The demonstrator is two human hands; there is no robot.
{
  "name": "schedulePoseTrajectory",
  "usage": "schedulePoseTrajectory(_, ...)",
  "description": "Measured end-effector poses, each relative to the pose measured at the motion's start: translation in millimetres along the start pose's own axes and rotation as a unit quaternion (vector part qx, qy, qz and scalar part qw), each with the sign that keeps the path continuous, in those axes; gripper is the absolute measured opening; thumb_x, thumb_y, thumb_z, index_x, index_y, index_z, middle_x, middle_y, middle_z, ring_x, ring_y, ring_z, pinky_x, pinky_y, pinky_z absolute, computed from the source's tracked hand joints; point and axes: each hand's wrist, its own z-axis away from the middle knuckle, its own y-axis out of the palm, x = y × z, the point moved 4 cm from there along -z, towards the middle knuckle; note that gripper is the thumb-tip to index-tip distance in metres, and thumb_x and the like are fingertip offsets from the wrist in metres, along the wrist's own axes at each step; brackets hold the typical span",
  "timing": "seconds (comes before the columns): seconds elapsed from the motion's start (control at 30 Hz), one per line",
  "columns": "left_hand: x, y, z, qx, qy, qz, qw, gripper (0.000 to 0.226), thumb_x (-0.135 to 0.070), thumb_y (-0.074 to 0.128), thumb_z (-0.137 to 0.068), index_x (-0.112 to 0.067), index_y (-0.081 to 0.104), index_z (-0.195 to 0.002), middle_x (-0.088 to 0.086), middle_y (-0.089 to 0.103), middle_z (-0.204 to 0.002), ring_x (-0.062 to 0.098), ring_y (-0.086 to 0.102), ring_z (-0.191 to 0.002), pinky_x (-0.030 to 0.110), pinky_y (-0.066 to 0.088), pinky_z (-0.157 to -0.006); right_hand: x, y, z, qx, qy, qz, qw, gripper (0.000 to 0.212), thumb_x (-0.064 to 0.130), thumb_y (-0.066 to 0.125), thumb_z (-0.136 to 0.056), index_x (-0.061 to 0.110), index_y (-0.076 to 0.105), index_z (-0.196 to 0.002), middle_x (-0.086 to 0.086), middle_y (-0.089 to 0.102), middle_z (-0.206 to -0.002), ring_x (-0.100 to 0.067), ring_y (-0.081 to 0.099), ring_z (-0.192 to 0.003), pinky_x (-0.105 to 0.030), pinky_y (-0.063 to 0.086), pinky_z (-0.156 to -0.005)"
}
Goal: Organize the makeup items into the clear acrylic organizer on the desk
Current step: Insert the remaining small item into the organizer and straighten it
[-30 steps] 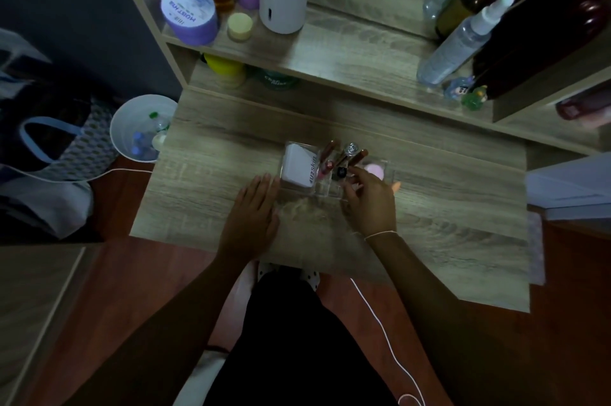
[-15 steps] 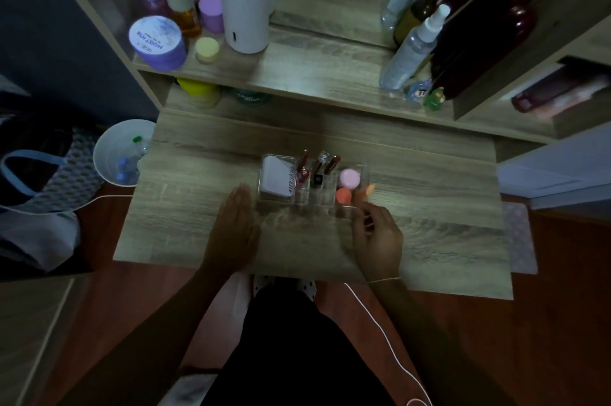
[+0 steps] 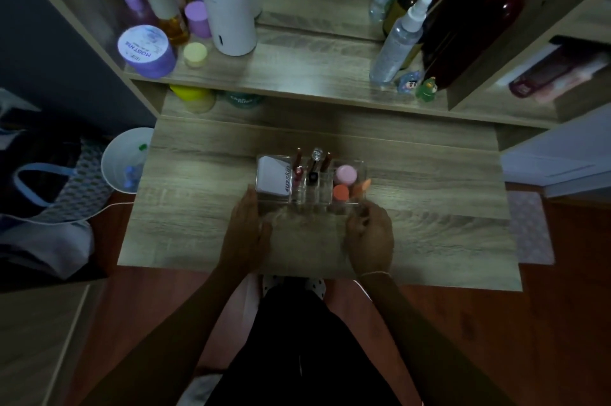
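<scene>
Clear organizer [image 3: 310, 199]: mid-tabletop [image 3: 429, 233], just ahead of both hands. Left compartment: white compact [image 3: 273, 179], lettered along one edge. Centre slots: three upright tubes [image 3: 313, 163], the middle one with a clear cap. Right compartment: pink round jar [image 3: 346, 174], orange round jar [image 3: 341, 192], orange sponge [image 3: 362, 186] leaning at the wall. Left hand [image 3: 246, 233]: flat, fingers together and straight, tips at the organizer's near left corner. Right hand [image 3: 369, 238]: fingers curled at the near right corner; whether they grip the wall cannot be told. Shelf [image 3: 297, 65] behind: bottles and jars.
</scene>
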Motion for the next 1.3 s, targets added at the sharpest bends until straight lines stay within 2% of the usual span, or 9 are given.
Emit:
schedulePoseTrajectory(0.13,-1.2,-4.3,3.3,0.000,0.016,-0.001,1.000,0.069,-0.038,0.032,-0.089,-0.005,0.014,-0.147,0.023,0.032,-0.149,0.033,0.033,-0.137,0.057,0.032,-0.109,30.3,16.2,3.8,0.053,-0.112,0.011,0.992,0.019,0.019,0.065,-0.083,0.016,0.061,-0.101,-0.007,0.066,-0.096,-0.025,0.063,-0.084,-0.026,0.043,-0.069)
schedulePoseTrajectory(0.23,-0.9,-7.1,2.8,0.013,0.024,-0.007,1.000,0.069,-0.040,0.032,-0.088,-0.008,0.012,-0.147,0.022,0.035,-0.148,0.032,0.035,-0.136,0.056,0.034,-0.108,54.8,29.6,-14.2,0.095,-0.131,-0.012,0.987,0.020,0.025,0.057,-0.090,0.018,0.059,-0.109,-0.009,0.065,-0.102,-0.024,0.064,-0.088,-0.039,0.055,-0.074)
schedulePoseTrajectory(0.3,-0.8,-8.5,1.8,0.020,0.028,-0.008,0.999,0.070,-0.041,0.032,-0.089,-0.007,0.014,-0.147,0.022,0.036,-0.147,0.032,0.036,-0.135,0.056,0.035,-0.107,69.3,31.1,-25.3,0.076,-0.143,-0.027,0.986,0.021,0.016,0.060,-0.088,0.013,0.060,-0.109,-0.012,0.067,-0.098,-0.026,0.066,-0.087,-0.045,0.059,-0.073)
schedulePoseTrajectory(0.4,-1.4,-9.4,2.7,0.025,0.034,-0.012,0.999,0.071,-0.040,0.031,-0.088,-0.002,0.016,-0.146,0.023,0.035,-0.148,0.032,0.034,-0.137,0.056,0.033,-0.108,79.9,30.0,-33.0,0.022,-0.188,-0.023,0.982,0.017,0.006,0.066,-0.080,0.010,0.062,-0.096,-0.011,0.068,-0.089,-0.024,0.065,-0.081,-0.039,0.058,-0.069)
schedulePoseTrajectory(0.47,-1.7,-9.6,3.4,0.027,0.033,-0.014,0.999,0.072,-0.040,0.031,-0.088,-0.001,0.016,-0.146,0.024,0.033,-0.149,0.033,0.032,-0.138,0.056,0.031,-0.110,77.7,31.0,-37.2,0.020,-0.158,-0.025,0.987,0.015,0.012,0.066,-0.080,0.014,0.062,-0.094,-0.008,0.066,-0.089,-0.021,0.062,-0.085,-0.037,0.053,-0.070)
schedulePoseTrajectory(0.6,-0.7,-9.0,5.4,0.025,0.030,-0.014,0.999,0.072,-0.042,0.031,-0.088,-0.001,0.015,-0.145,0.026,0.033,-0.148,0.036,0.033,-0.137,0.056,0.031,-0.111,75.7,33.6,-38.7,0.040,-0.154,-0.020,0.987,0.011,0.014,0.063,-0.082,0.013,0.063,-0.093,-0.011,0.065,-0.093,-0.028,0.061,-0.090,-0.044,0.055,-0.072)
schedulePoseTrajectory(0.8,1.8,-7.8,4.8,0.030,0.025,-0.022,0.999,0.074,-0.039,0.032,-0.086,0.001,0.015,-0.145,0.027,0.031,-0.148,0.037,0.030,-0.138,0.058,0.031,-0.110,74.7,29.7,-38.3,0.056,-0.151,-0.032,0.986,0.011,0.016,0.061,-0.082,0.020,0.061,-0.093,-0.005,0.064,-0.093,-0.021,0.062,-0.083,-0.042,0.054,-0.070)
schedulePoseTrajectory(1.1,2.3,-6.8,3.2,0.033,0.028,-0.024,0.999,0.073,-0.040,0.032,-0.087,-0.001,0.015,-0.146,0.026,0.032,-0.148,0.035,0.031,-0.138,0.058,0.030,-0.110,70.1,31.6,-39.4,0.082,-0.124,-0.027,0.988,0.012,0.019,0.059,-0.086,0.021,0.062,-0.098,-0.005,0.067,-0.095,-0.018,0.063,-0.077,-0.043,0.057,-0.069)
schedulePoseTrajectory(1.3,1.1,-5.9,5.6,0.023,0.029,-0.029,0.999,0.073,-0.040,0.031,-0.087,-0.002,0.009,-0.146,0.027,0.030,-0.149,0.037,0.030,-0.138,0.059,0.030,-0.110,67.8,32.7,-39.9,0.074,-0.122,-0.024,0.989,0.013,0.023,0.059,-0.086,0.021,0.061,-0.098,-0.004,0.065,-0.096,-0.023,0.066,-0.077,-0.048,0.058,-0.067)
